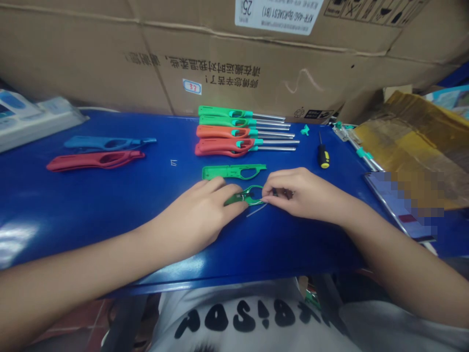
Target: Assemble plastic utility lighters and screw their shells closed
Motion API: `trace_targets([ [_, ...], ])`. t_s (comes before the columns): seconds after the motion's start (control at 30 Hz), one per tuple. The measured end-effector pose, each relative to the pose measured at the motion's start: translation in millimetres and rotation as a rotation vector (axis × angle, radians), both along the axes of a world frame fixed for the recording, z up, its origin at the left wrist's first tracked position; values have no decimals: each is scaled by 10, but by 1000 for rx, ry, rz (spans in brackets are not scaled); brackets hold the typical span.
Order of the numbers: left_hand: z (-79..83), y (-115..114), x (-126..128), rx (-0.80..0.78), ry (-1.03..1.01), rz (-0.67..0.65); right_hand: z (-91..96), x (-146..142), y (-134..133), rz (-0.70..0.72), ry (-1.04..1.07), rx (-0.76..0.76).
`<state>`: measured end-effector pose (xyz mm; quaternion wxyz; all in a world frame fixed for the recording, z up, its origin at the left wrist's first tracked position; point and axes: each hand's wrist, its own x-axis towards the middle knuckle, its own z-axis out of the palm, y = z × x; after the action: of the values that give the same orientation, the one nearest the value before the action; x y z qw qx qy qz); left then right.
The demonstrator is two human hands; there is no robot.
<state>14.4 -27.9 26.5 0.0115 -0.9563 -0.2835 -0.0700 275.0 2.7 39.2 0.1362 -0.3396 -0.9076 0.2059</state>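
On the blue table my left hand (208,208) is closed over the handle end of a green lighter shell half (252,191), with only its looped front showing. At the loop's right end my right hand (298,193) pinches with thumb and index finger. What sits between those fingertips is too small to make out. A thin pale wire or tube (257,210) slants out below them. Just beyond my hands lies another green shell half (234,171), its inner side up.
Several long-nosed lighters (225,146) in green and orange-red lie in a stack behind. Blue (106,142) and red (95,160) shells lie left, near small metal pins (173,162). A screwdriver (323,156), a teal part (305,130) and a taped carton (414,146) are right. A large cardboard box (91,58) walls the back.
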Motion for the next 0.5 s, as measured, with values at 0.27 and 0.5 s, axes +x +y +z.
trace_targets([
  [0.27,8,-6,0,8,11,2,21,1,-23,0,-38,11],
  [0.5,1,1,-1,-2,25,-12,5,-19,-21,-8,-55,15],
])
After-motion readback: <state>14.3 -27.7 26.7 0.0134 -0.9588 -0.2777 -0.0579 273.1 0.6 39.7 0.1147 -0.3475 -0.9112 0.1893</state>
